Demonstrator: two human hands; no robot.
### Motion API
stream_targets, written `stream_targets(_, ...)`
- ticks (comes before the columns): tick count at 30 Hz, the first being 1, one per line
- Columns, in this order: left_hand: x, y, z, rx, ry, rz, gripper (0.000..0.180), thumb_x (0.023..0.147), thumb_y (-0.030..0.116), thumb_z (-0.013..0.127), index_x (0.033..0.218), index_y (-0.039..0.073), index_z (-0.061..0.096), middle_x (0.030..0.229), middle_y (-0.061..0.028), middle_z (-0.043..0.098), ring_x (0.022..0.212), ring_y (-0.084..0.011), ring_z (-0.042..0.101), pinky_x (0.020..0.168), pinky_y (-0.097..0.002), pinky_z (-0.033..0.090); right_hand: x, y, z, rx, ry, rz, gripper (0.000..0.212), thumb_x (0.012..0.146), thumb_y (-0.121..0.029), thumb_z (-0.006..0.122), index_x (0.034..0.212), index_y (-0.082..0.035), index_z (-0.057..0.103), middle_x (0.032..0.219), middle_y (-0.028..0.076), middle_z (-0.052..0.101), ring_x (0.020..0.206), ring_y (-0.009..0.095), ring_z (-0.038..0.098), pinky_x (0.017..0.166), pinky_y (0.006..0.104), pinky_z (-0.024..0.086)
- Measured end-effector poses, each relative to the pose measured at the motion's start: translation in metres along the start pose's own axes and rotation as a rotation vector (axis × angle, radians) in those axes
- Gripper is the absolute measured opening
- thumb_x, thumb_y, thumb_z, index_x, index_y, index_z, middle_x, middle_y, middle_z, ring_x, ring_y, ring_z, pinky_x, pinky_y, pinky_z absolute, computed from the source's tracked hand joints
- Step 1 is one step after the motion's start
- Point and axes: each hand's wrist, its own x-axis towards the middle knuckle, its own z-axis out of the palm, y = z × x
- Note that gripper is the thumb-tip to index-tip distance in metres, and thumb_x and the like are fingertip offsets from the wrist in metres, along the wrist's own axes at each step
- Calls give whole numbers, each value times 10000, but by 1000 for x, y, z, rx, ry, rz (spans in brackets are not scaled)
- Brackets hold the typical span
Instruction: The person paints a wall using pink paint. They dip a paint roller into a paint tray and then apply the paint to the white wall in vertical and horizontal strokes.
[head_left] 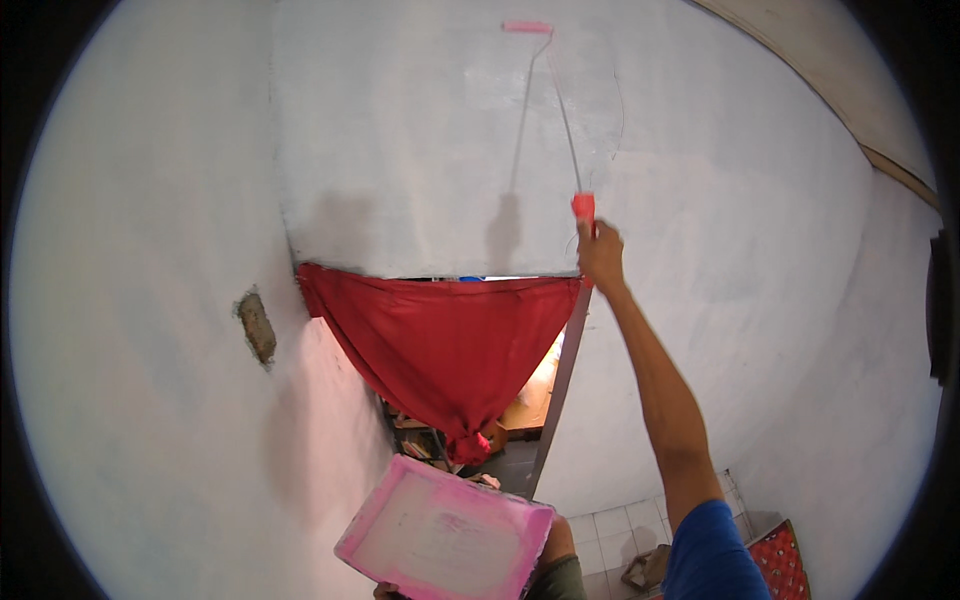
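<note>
My right hand (602, 256) is raised high and wrapped round the red handle of a paint roller (586, 207). From the handle a thin metal rod runs up to a small pink roller head (527, 27), which is against the pale wall (420, 130). Low in the view is a pink-rimmed paint tray (375, 515), tilted, with whitish paint over its inside. A little of my left hand (385, 591) shows at the tray's lower edge, gripping it from below; most of that hand is hidden.
A red curtain (440, 330), knotted at its bottom, hangs across a doorway with a brown frame (562, 385). A rough hole (257, 326) breaks the left wall. White tiles (612, 522), a brown bag-like item (648, 568) and a red patterned item (780, 565) lie lower right.
</note>
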Motion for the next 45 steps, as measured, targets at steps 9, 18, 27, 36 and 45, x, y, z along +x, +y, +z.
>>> stream_targets(9, 12, 1, -25, -4, 0, 1, 566, 604, 58, 591, 1164, 29, 507, 1100, -114, 575, 1061, -298, 520, 954, -460, 433, -174, 10, -23, 174, -50, 131, 294, 901, -249, 506, 960, 26, 594, 704, 210, 599, 595, 302, 588, 563, 385, 447)
stream_targets(18, 8, -3, -24, 23, 24, 2, 587, 605, 66, 581, 1184, 39, 490, 1093, -112, 573, 1034, -298, 536, 925, -463, 457, -174, -14, 2, 121, -87, 197, 321, 914, -272, 498, 908, 40, 569, 681, 252, 578, 608, 371, 600, 561, 421, 453)
stream_targets(27, 1, -2, -10, 45, -28, 2, 558, 619, 92, 597, 1166, 39, 503, 1047, -111, 590, 980, -281, 566, 876, -442, 496, -79, -51, 33, 137, -79, 131, 328, 885, -267, 507, 935, 53, 563, 706, 289, 589, 684, 457, 590, 596, 520, 459)
stream_targets(36, 0, -3, -8, -1, -34, -20, 573, 623, 84, 582, 1186, 29, 489, 1072, -119, 584, 998, -287, 560, 888, -447, 492, -173, -36, 24, 109, -159, 235, 407, 898, -307, 505, 999, 83, 562, 782, 300, 594, 731, 440, 602, 634, 477, 469)
stream_targets(45, 1, -3, -3, 58, -46, -15, 575, 623, 86, 588, 1189, 51, 492, 1062, -104, 585, 994, -288, 557, 906, -440, 479, -32, -90, 59, 161, -46, 37, 338, 888, -281, 498, 874, 53, 546, 774, 308, 592, 765, 473, 585, 664, 526, 463)
